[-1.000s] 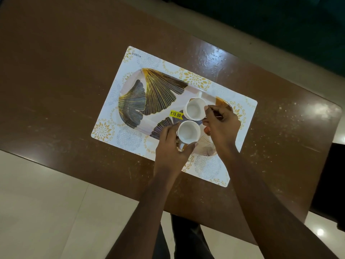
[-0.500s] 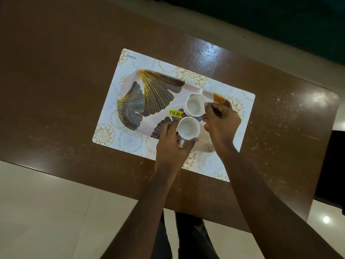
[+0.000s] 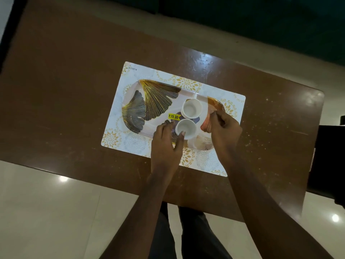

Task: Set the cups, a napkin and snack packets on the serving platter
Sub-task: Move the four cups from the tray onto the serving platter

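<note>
A serving platter point(image 3: 158, 98) with gold and dark leaf prints lies on a white patterned placemat point(image 3: 113, 141). Two empty white cups stand side by side on the platter's right half: the far cup point(image 3: 192, 109) and the near cup point(image 3: 185, 128). My left hand point(image 3: 166, 144) grips the near cup, thumb on its front rim and fingers on its left side. My right hand point(image 3: 224, 128) hovers over the platter's right end, fingers curled with nothing in them, clear of the far cup. No napkin or snack packets are in view.
A yellow price sticker point(image 3: 173, 116) sits on the platter left of the cups. The placemat rests on a brown table point(image 3: 56, 90), whose near edge runs just in front of my arms. A dark object point(image 3: 330, 165) stands at the table's right end.
My right hand has let go of the far cup and drawn back to the right. My left hand stays on the near cup. The camera view has shifted slightly.
</note>
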